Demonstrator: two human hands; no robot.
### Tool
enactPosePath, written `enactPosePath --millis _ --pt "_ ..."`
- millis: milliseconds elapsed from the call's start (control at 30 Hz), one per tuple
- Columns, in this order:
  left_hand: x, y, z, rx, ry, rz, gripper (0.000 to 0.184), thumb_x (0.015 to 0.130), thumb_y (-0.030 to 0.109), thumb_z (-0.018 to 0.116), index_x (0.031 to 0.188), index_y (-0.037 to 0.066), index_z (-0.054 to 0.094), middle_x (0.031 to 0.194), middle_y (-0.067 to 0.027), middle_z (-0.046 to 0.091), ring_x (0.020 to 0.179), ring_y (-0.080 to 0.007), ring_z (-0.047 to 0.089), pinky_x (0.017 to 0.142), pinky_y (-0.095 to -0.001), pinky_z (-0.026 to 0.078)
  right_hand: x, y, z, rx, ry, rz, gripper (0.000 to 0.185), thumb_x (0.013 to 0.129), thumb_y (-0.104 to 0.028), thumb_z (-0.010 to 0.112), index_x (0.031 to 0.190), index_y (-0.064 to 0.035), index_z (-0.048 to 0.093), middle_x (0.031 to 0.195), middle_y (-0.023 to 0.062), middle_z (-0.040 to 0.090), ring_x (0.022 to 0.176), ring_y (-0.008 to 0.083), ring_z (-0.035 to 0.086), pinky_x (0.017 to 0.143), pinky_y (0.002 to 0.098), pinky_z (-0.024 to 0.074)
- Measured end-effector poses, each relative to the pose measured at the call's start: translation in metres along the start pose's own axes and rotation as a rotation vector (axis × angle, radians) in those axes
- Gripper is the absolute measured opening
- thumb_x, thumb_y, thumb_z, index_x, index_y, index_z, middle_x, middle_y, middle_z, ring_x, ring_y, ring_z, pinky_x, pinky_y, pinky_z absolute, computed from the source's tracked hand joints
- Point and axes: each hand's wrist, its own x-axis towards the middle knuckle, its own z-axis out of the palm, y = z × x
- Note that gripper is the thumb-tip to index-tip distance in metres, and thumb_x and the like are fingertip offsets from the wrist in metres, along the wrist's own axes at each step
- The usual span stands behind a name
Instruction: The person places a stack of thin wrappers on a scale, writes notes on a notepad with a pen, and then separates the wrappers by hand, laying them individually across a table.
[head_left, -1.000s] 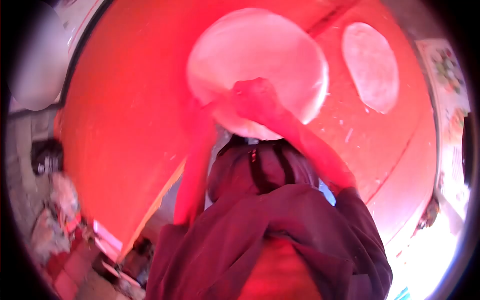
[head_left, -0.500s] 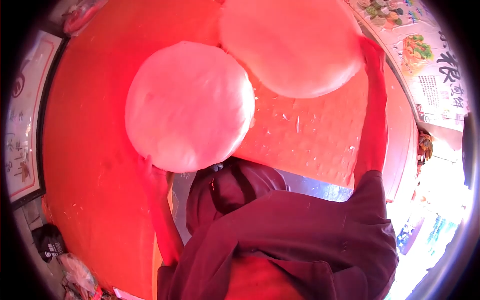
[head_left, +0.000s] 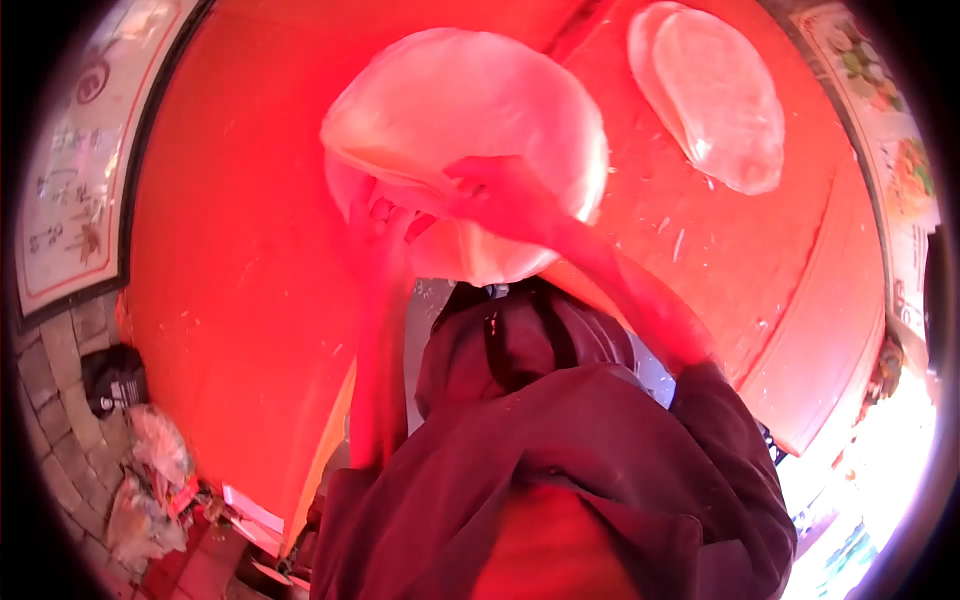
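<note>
A large, pale round sheet of dough [head_left: 470, 90] lies on the red-lit table in front of me, its near part lifted and creased. At its near left edge is my left hand [head_left: 385, 222], with curled fingers on the dough. My right hand [head_left: 505, 195] reaches across the near part, its bent fingers gripping the raised fold beside my left hand. Some fingertips are hidden or slightly blurred. Farther right lies a second pale dough sheet [head_left: 715, 95], folded over into a half-oval, with neither hand touching it.
Red light covers the table [head_left: 230, 300], and small pale scraps lie on its right part. A framed sign [head_left: 85, 160] stands along the left side. Plastic bags [head_left: 160, 445] and a black bag [head_left: 113, 380] are at lower left. A printed food poster [head_left: 895, 130] borders the right.
My right hand has left the far right sheet, which now lies folded over, and has come to the nearer sheet. That sheet's near edge is now lifted and creased. The view has shifted.
</note>
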Motion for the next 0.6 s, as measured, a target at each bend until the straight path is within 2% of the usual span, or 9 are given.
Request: enactPosePath --millis 100,167,200,333,467,600 --pt "-0.005 0.001 -0.011 -0.005 0.048 -0.002 0.057 0.092 0.003 0.060 0.145 0.003 0.037 0.121 -0.0102 0.055 0.109 -0.0253 0.057 0.088 -0.0437 0.055 0.010 0.003 -0.010 0.156 -0.039 0.051 0.031 0.083 -0.021 0.073 0.108 -0.0034 0.072 0.090 0.0092 0.072 0.082 0.0161 0.067 0.077 0.0312 0.0539" --pt "-0.006 0.001 -0.016 -0.006 0.080 -0.002 0.057 0.093 0.004 0.060 0.145 0.003 0.037 0.122 -0.0102 0.055 0.110 -0.0253 0.057 0.088 -0.0436 0.055 0.012 -0.020 -0.013 0.024 -0.081 0.150 0.030 0.085 -0.017 0.072 0.113 -0.0040 0.072 0.087 0.0081 0.070 0.081 0.0144 0.065 0.078 0.0304 0.0531" --pt "-0.007 0.001 -0.021 -0.004 0.093 -0.001 0.057 0.093 0.005 0.060 0.145 0.003 0.037 0.122 -0.0102 0.055 0.110 -0.0253 0.057 0.088 -0.0436 0.054 0.014 -0.017 -0.001 -0.017 -0.090 0.157 0.031 0.083 -0.016 0.073 0.111 -0.0026 0.071 0.090 0.0090 0.071 0.080 0.0163 0.066 0.077 0.0305 0.0532" --pt "-0.006 -0.004 -0.028 0.002 0.128 0.004 0.056 0.094 0.007 0.059 0.145 0.003 0.037 0.124 -0.0103 0.055 0.111 -0.0254 0.056 0.089 -0.0433 0.054 0.022 -0.011 0.016 -0.109 -0.044 0.068 0.023 0.088 -0.019 0.067 0.099 0.0007 0.070 0.085 0.0123 0.070 0.075 0.0220 0.068 0.071 0.0345 0.0549" --pt "-0.004 -0.018 -0.044 -0.003 0.088 -0.040 0.056 0.094 0.009 0.059 0.145 0.002 0.037 0.125 -0.0104 0.054 0.112 -0.0254 0.056 0.090 -0.0431 0.053 0.035 -0.016 0.041 -0.241 -0.039 -0.095 0.022 0.087 -0.022 0.068 0.093 -0.0005 0.068 0.080 0.0104 0.068 0.071 0.0210 0.065 0.067 0.0351 0.0527" --pt "-0.006 -0.014 -0.057 -0.045 0.012 -0.081 0.055 0.095 0.011 0.059 0.145 0.002 0.037 0.127 -0.0104 0.054 0.113 -0.0255 0.056 0.091 -0.0429 0.052 0.057 -0.022 -0.016 -0.151 0.050 -0.118 0.023 0.086 -0.025 0.069 0.087 -0.0017 0.066 0.076 0.0085 0.065 0.066 0.0199 0.063 0.063 0.0357 0.0505"
